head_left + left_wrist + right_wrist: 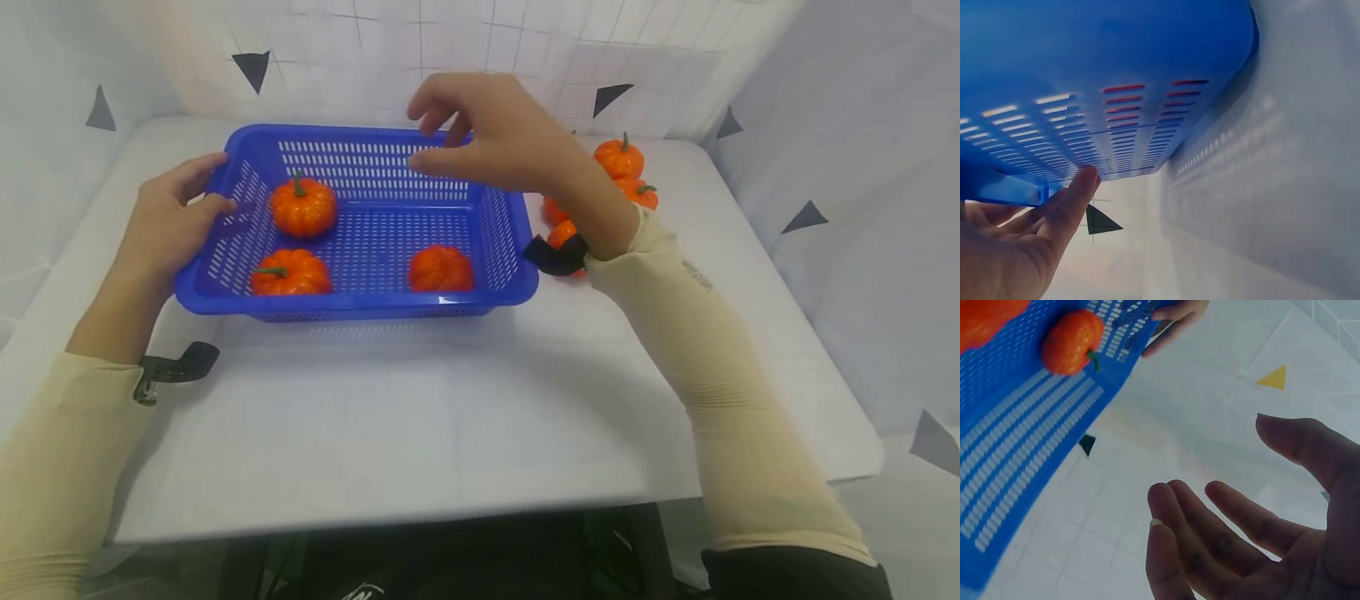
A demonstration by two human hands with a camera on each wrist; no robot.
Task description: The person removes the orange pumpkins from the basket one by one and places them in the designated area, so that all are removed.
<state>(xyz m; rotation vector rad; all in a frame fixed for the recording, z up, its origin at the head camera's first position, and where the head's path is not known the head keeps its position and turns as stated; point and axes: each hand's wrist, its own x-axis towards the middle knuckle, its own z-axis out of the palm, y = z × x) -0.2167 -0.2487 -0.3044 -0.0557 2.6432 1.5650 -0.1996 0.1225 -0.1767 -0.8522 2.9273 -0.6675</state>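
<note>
A blue plastic basket [375, 305] with slotted walls stands on the white table. My left hand [167, 217] grips its left rim, and in the left wrist view a finger [1079, 190] lies along the slotted outer wall. Inside the basket are three small orange pumpkins: one at the back left [303, 208], one at the front left [291, 273] and one at the front right [441, 269]. Over the basket's back right part hovers my right hand [498, 133], its fingers loosely bent and holding nothing. The right wrist view shows thumb and fingers [1254, 525] spread apart.
Several more orange pumpkins [619, 158] lie in a group on the table right of the basket, partly hidden behind my right forearm. White walls with dark triangular markers [252, 70] enclose the table [450, 433] at the back and sides.
</note>
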